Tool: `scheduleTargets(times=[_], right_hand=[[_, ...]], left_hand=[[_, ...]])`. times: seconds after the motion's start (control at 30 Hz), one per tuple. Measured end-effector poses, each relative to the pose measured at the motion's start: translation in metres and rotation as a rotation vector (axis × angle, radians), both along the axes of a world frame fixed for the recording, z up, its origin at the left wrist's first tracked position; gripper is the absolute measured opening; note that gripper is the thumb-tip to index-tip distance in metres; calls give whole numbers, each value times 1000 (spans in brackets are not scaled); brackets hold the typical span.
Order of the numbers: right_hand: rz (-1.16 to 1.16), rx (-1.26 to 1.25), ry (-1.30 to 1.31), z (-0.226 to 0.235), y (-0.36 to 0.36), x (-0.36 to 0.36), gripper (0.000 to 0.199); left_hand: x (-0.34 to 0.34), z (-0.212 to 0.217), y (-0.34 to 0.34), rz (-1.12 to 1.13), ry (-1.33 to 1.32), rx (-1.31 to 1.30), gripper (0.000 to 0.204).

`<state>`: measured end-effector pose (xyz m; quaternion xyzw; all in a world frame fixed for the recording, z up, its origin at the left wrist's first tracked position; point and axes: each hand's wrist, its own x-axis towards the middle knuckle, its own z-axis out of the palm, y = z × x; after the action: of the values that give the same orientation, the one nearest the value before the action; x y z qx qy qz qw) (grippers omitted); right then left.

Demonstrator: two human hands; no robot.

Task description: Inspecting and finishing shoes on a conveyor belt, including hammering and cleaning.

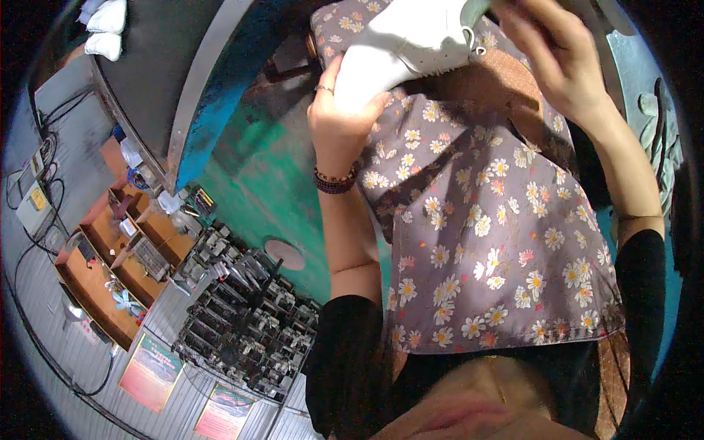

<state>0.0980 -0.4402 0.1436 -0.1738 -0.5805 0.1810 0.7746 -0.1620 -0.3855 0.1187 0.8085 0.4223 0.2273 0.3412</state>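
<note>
A white shoe lies across the top of the view, over my apron-covered lap. My left hand is closed round one end of it, the thumb on the near side. Small lace-like loops stick out at the shoe's right part, where a pale green patch also shows. Beside that part is my right hand, bent at the wrist. Its fingers are blurred and partly cut off by the upper edge, so whether they hold anything is hidden.
A dark belt-like surface with a metal edge runs at the upper left, with white shoes on it. Wooden cubbyholes and a rack of dark metal parts stand left. Greyish-green cloth hangs at the right.
</note>
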Motion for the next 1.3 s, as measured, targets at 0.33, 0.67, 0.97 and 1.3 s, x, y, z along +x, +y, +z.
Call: scheduleTargets(times=[0.33, 0.67, 0.97, 1.3], right_hand=[[-179, -988, -820, 58, -40, 29, 52], [-356, -795, -759, 48, -45, 28, 50], [-539, -827, -758, 63, -50, 29, 43], [-813, -931, -769, 24, -46, 58, 40]], left_hand=[[8, 18, 3, 3, 59, -11, 66], [-8, 12, 14, -37, 110, -97, 56], [-12, 19, 23, -150, 26, -345, 56], [-13, 15, 9, 12, -168, -683, 54]])
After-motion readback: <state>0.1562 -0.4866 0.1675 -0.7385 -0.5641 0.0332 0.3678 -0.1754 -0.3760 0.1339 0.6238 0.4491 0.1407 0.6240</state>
